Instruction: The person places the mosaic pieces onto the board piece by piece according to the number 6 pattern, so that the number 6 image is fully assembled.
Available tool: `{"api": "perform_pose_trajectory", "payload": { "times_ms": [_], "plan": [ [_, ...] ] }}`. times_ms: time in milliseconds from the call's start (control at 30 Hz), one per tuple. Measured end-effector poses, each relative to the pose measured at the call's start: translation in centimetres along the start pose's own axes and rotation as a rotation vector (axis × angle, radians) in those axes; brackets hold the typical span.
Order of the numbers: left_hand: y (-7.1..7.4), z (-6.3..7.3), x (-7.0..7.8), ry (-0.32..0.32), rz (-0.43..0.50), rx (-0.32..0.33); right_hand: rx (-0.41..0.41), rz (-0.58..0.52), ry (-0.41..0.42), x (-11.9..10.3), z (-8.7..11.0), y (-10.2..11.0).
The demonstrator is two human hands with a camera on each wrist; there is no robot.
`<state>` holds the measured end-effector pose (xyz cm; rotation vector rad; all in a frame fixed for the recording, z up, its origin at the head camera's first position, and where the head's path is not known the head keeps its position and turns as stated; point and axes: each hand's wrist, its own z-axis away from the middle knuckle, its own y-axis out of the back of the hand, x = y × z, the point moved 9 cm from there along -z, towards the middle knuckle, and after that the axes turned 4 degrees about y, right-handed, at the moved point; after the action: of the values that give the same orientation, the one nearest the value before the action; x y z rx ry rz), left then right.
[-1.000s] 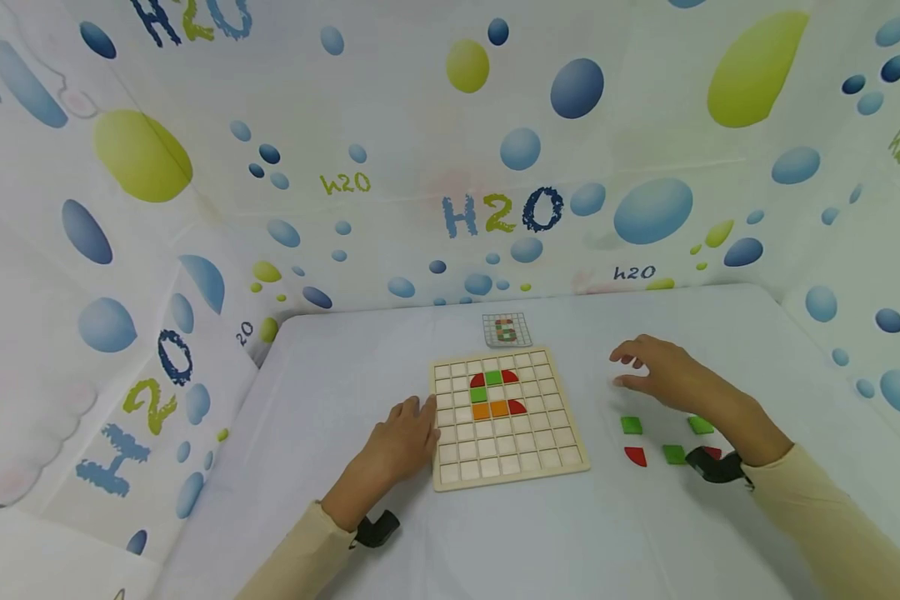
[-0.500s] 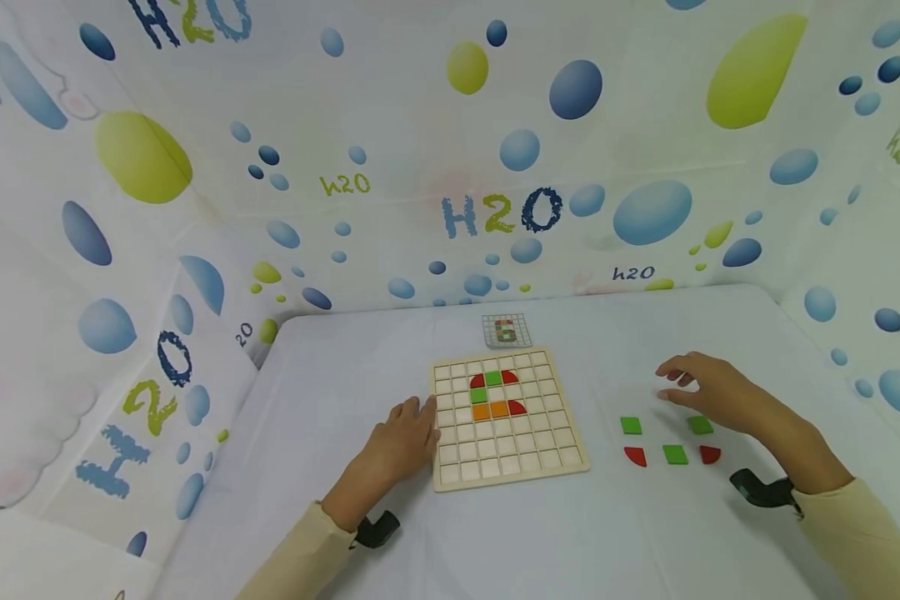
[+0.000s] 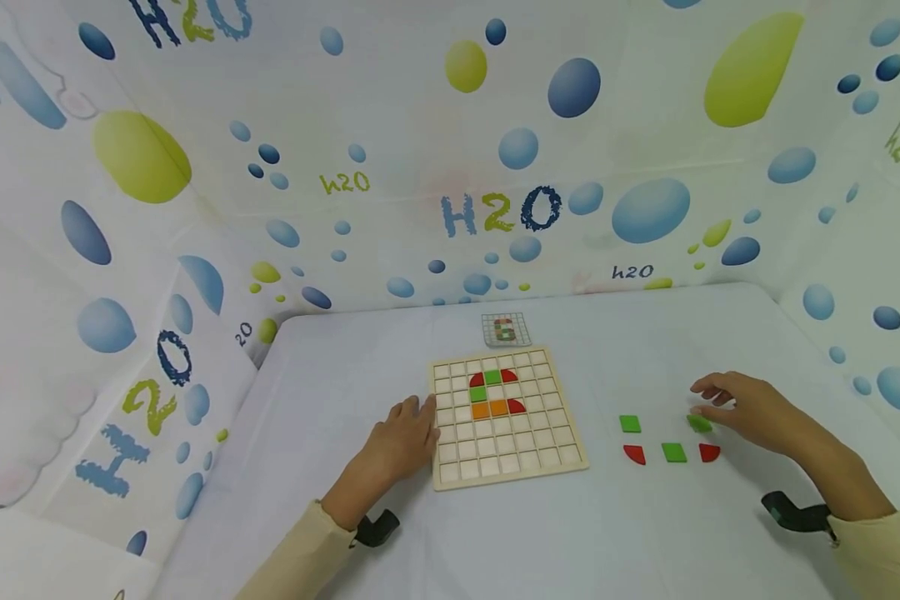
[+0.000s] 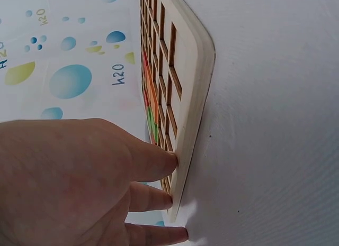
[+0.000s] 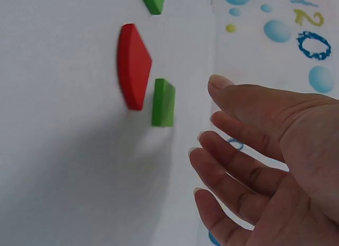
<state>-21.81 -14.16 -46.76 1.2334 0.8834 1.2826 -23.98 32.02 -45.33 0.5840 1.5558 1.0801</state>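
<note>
My left hand (image 3: 401,440) rests on the left edge of a wooden grid board (image 3: 508,468), its fingertips touching the rim in the left wrist view. Inlaid in the board are red quarter-round, green square and orange square tiles. Over on the right, my right hand (image 3: 757,410) hovers with loosely bent fingers, holding nothing. Nearest to it is a green square tile (image 3: 697,423), partly overlapped by the thumb in the head view. The right wrist view shows a gap between the thumb (image 5: 225,90) and that tile, with a red quarter-round tile (image 5: 134,69) beyond it.
Two more green squares (image 3: 630,424) (image 3: 674,452) and two red quarter-rounds (image 3: 634,454) (image 3: 709,452) lie loose on the white cloth. Behind the board lies a small pattern card (image 3: 506,329). A printed curtain (image 3: 390,108) surrounds the table.
My right hand has moved to the right and toward me, from beside the board down to the far-right green tile. The left hand has stayed on the board's edge.
</note>
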Motion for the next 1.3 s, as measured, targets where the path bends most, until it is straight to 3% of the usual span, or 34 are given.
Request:
{"api": "perform_pose_trajectory", "payload": {
  "times_ms": [633,1300],
  "plan": [
    [-0.1,0.0,0.0,0.006,0.021,-0.009,-0.071,-0.040,-0.051,1.8,1.9,-1.2],
    [0.2,0.0,0.0,0.004,0.024,0.005,-0.035,-0.015,0.010,1.5,1.7,-1.5]
  ]
}}
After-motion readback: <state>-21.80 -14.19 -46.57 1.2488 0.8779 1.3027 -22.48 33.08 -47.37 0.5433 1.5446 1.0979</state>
